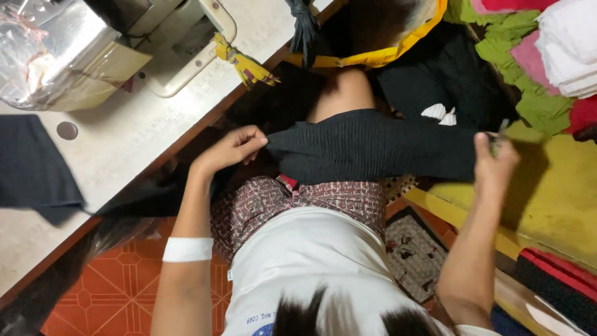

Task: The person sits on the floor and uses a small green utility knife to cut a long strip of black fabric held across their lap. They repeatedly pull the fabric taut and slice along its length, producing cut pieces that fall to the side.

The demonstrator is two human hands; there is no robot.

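Sitting over an orange tiled floor (118,274), a person stretches a black ribbed cloth (373,146) across the lap, left hand (231,149) pinching one end, right hand (494,158) closed on the other with a small, half-hidden tool, the sewing machine (68,43) beyond cut off.

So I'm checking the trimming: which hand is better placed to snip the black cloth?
Right hand: it seems to hold a small tool at the black cloth edge; left hand only pinches the other end.
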